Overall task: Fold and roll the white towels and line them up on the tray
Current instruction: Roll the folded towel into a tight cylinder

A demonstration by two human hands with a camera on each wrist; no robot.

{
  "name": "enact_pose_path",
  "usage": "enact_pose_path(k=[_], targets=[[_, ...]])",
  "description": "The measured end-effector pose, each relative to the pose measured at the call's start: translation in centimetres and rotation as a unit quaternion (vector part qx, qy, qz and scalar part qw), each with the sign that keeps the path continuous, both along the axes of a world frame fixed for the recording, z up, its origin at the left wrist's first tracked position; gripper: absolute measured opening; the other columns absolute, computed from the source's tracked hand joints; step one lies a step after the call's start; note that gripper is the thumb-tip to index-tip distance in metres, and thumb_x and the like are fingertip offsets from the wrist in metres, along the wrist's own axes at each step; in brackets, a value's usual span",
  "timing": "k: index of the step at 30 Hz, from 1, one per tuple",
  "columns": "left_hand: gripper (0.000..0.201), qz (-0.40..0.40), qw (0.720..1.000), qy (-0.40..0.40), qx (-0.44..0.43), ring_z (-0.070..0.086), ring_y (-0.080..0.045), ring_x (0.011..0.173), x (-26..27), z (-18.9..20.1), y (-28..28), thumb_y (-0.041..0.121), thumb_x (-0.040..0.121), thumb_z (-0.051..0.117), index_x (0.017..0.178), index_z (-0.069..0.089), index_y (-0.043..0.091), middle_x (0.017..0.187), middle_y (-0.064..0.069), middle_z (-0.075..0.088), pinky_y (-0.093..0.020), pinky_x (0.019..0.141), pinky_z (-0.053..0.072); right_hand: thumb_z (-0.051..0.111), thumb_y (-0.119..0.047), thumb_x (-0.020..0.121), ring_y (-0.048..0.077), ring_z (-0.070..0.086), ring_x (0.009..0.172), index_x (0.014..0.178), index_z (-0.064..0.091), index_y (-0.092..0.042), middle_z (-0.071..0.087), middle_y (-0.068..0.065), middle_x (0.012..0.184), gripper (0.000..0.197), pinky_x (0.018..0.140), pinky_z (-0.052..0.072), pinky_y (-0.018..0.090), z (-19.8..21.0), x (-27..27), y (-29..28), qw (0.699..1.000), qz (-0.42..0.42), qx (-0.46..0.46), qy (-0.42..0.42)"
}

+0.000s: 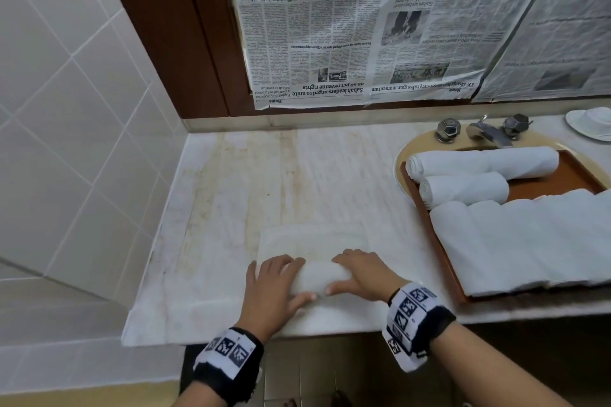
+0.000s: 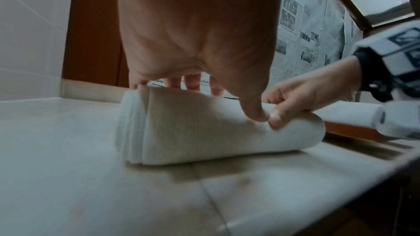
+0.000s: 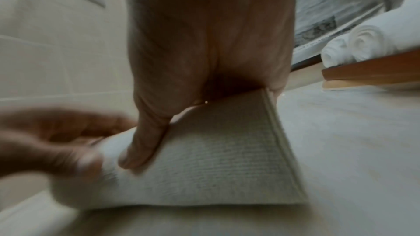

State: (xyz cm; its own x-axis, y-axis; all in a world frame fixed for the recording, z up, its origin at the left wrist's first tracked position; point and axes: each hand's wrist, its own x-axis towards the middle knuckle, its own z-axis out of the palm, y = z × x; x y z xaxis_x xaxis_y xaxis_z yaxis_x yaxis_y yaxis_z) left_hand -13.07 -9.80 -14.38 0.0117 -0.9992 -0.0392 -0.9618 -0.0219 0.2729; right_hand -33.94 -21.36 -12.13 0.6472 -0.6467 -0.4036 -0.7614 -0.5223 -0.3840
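Note:
A white towel [image 1: 315, 279] lies near the front edge of the marble counter [image 1: 231, 208], its near part rolled up and its flat part [image 1: 314, 238] stretching away from me. My left hand [image 1: 284, 276] grips the roll's left end, fingers over the top and thumb on the near side. My right hand [image 1: 353, 271] grips the right end the same way. In the left wrist view the roll [image 2: 216, 132] sits under my left hand [image 2: 197, 42]. On the brown tray [image 1: 562, 178] lie two rolled towels [image 1: 482, 160] [image 1: 463, 188] and a stack of folded towels [image 1: 529, 241].
The tray rests over a sink with a chrome faucet [image 1: 489, 132] at the right. A white dish [image 1: 591, 124] stands at the far right. Newspaper [image 1: 363, 26] covers the wall behind. A tiled wall [image 1: 66, 109] bounds the counter on the left.

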Motion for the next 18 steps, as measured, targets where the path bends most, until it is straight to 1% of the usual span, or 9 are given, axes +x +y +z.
enact_pose_path(k=[2, 3, 5, 7, 9, 12, 13, 16, 18], targets=[[0.08, -0.005, 1.0, -0.004, -0.002, 0.058, -0.019, 0.116, 0.1, -0.6, 0.0, 0.088, 0.075, 0.037, 0.132, 0.054, 0.035, 0.125, 0.007, 0.059, -0.055, 0.105, 0.038, 0.066, -0.068, 0.08, 0.02, 0.052, 0.118, 0.129, 0.058, -0.026, 0.059, -0.002, 0.126, 0.065, 0.098, 0.038, 0.036, 0.4, 0.1, -0.6, 0.998, -0.019, 0.057, -0.021], [0.087, -0.008, 1.0, -0.004, 0.014, 0.056, -0.019, 0.119, 0.4, -0.6, -0.4, 0.092, 0.071, 0.032, 0.135, 0.052, 0.036, 0.128, 0.007, 0.058, -0.052, 0.107, 0.035, 0.068, -0.065, 0.08, 0.019, 0.052, 0.119, 0.129, 0.058, -0.025, 0.059, -0.003, 0.129, 0.064, 0.099, 0.039, 0.034, 0.5, 0.0, -0.7, 0.995, -0.037, 0.081, -0.036], [0.101, -0.023, 0.997, 0.005, 0.071, 0.051, -0.018, 0.122, 1.2, 0.0, -1.6, 0.1, 0.061, 0.023, 0.139, 0.048, 0.04, 0.132, 0.008, 0.055, -0.044, 0.108, 0.031, 0.067, -0.064, 0.081, 0.018, 0.05, 0.124, 0.136, 0.052, -0.024, 0.055, -0.004, 0.136, 0.07, 0.102, 0.038, 0.032, 0.3, -0.3, -0.3, 0.993, -0.069, 0.071, -0.061], [0.104, -0.035, 0.991, 0.037, 0.12, 0.05, -0.017, 0.121, 1.8, 0.8, -3.0, 0.101, 0.054, 0.032, 0.139, 0.047, 0.043, 0.131, 0.008, 0.055, -0.041, 0.104, 0.033, 0.062, -0.064, 0.084, 0.02, 0.047, 0.125, 0.141, 0.046, -0.024, 0.05, -0.003, 0.139, 0.072, 0.103, 0.036, 0.034, -0.1, -0.4, 1.1, 0.994, -0.06, -0.056, -0.068], [0.096, -0.031, 0.984, 0.073, 0.157, 0.052, -0.016, 0.117, 2.3, 1.4, -4.1, 0.095, 0.055, 0.04, 0.134, 0.053, 0.044, 0.124, 0.008, 0.06, -0.039, 0.1, 0.038, 0.063, -0.065, 0.079, 0.022, 0.05, 0.118, 0.136, 0.048, -0.024, 0.051, -0.001, 0.131, 0.072, 0.101, 0.04, 0.038, -0.9, -0.4, 3.0, 0.982, -0.019, -0.182, -0.045], [0.08, -0.029, 0.977, 0.105, 0.182, 0.056, -0.013, 0.11, 2.5, 1.9, -4.7, 0.091, 0.057, 0.05, 0.122, 0.061, 0.046, 0.109, 0.014, 0.065, -0.039, 0.09, 0.045, 0.08, -0.056, 0.06, 0.024, 0.059, 0.103, 0.124, 0.055, -0.023, 0.058, 0.0, 0.115, 0.077, 0.093, 0.048, 0.043, -2.1, -0.1, 4.7, 0.97, -0.006, -0.241, -0.03], [0.079, -0.027, 0.976, 0.108, 0.187, 0.056, -0.013, 0.109, 2.4, 2.0, -4.6, 0.091, 0.057, 0.05, 0.122, 0.061, 0.046, 0.109, 0.014, 0.065, -0.039, 0.09, 0.045, 0.082, -0.05, 0.06, 0.024, 0.061, 0.103, 0.124, 0.056, -0.023, 0.059, 0.0, 0.114, 0.074, 0.094, 0.047, 0.043, -2.3, -0.1, 4.4, 0.97, -0.008, -0.24, -0.036], [0.089, -0.013, 0.98, 0.078, 0.185, 0.051, -0.016, 0.117, 1.8, 1.7, -3.2, 0.09, 0.059, 0.045, 0.134, 0.052, 0.043, 0.124, 0.01, 0.057, -0.039, 0.097, 0.04, 0.071, -0.046, 0.08, 0.021, 0.052, 0.119, 0.133, 0.052, -0.027, 0.055, -0.004, 0.127, 0.06, 0.107, 0.03, 0.037, -1.2, -0.1, 3.0, 0.986, -0.011, -0.166, -0.033], [0.09, -0.018, 0.992, 0.026, 0.124, 0.045, -0.019, 0.124, 1.2, 1.1, -1.3, 0.084, 0.063, 0.048, 0.141, 0.043, 0.039, 0.136, 0.009, 0.046, -0.04, 0.101, 0.035, 0.067, -0.049, 0.084, 0.017, 0.047, 0.122, 0.136, 0.049, -0.03, 0.054, -0.007, 0.13, 0.058, 0.106, 0.026, 0.034, -0.4, -0.3, 2.0, 0.994, -0.006, -0.104, -0.027]])
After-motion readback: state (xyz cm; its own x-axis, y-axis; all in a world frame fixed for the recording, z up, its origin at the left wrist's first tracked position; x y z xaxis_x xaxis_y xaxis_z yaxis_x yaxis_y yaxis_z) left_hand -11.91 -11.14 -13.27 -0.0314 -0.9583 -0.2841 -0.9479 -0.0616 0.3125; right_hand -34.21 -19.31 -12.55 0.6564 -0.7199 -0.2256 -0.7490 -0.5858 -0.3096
